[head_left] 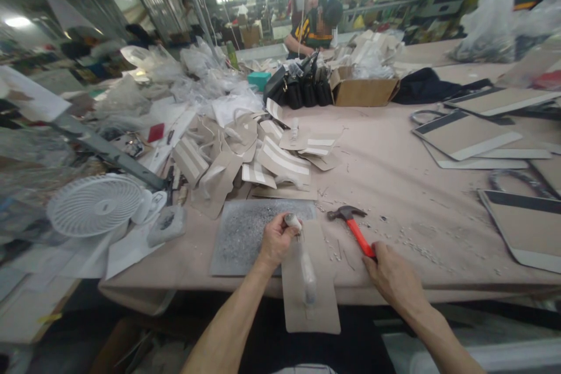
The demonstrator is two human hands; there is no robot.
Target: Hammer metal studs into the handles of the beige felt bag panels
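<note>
My left hand (277, 239) is closed around a short whitish cylinder with a round grey end (292, 221), held upright over the far end of a beige panel (313, 310). A clear-plastic-wrapped handle (308, 274) runs along the panel, which overhangs the table's front edge. Beneath my left hand and the panel's far end lies a grey, heavily pitted plate (239, 239). My right hand (390, 272) grips a claw hammer (359, 235) by its red handle. The hammer's dark head is to the right of the panel, low over the tabletop.
Beige pieces with white strips (280, 160) are heaped beyond the plate. Small metal bits (421, 251) are scattered on the right. A white fan (99, 204) lies left, larger panels (521, 222) right. Black bags (302, 85) and a cardboard box (366, 90) stand farther back, near another person.
</note>
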